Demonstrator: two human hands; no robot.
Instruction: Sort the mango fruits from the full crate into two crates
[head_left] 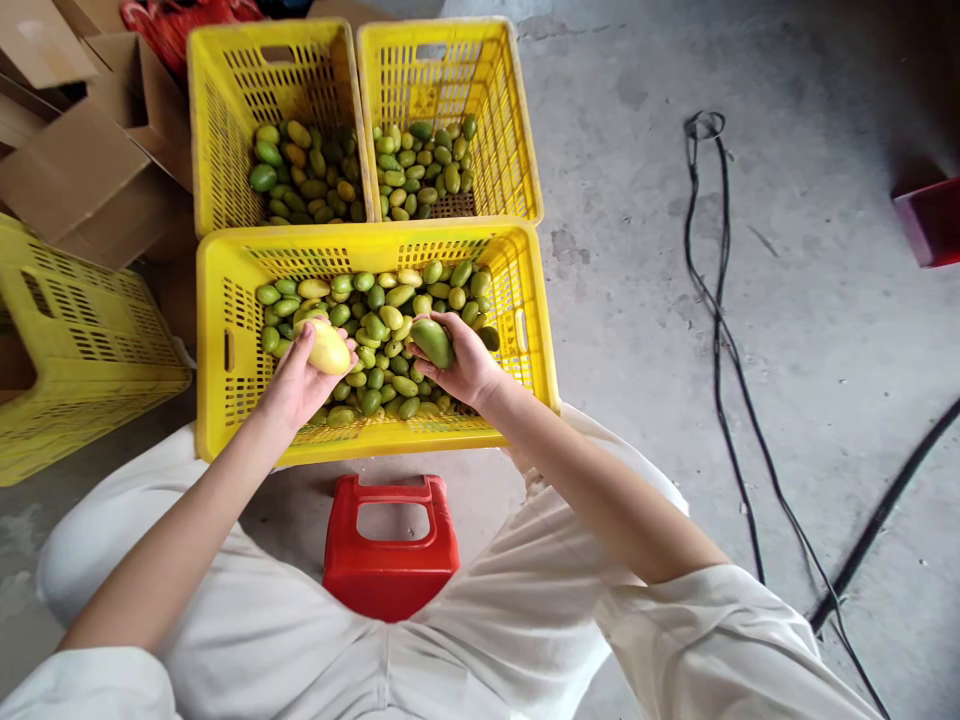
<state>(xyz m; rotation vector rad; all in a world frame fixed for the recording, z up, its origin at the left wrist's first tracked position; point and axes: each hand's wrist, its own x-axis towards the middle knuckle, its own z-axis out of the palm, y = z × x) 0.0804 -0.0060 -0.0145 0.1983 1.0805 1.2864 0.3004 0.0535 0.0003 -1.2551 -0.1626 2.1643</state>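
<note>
My left hand [300, 385] is closed around a yellow mango [327, 348], its thumb lying along one side. A green mango [433, 343] sits in my right hand [466, 365], with the fingers curled about it. Both hands are above the near yellow crate [375, 456], which holds many loose green and yellowish mangoes [379, 380]. The two held fruits are apart, the yellow one on the left and the green one on the right. Parts of the fruit in the crate are hidden behind my hands and forearms.
Two more yellow crates [281, 125] [450, 100] with mangoes stand behind the near one. Cardboard boxes [82, 170] and another yellow crate [90, 350] are at the left. A red plastic stool [390, 580] is between my legs. Black cables [718, 320] lie on the concrete floor at right.
</note>
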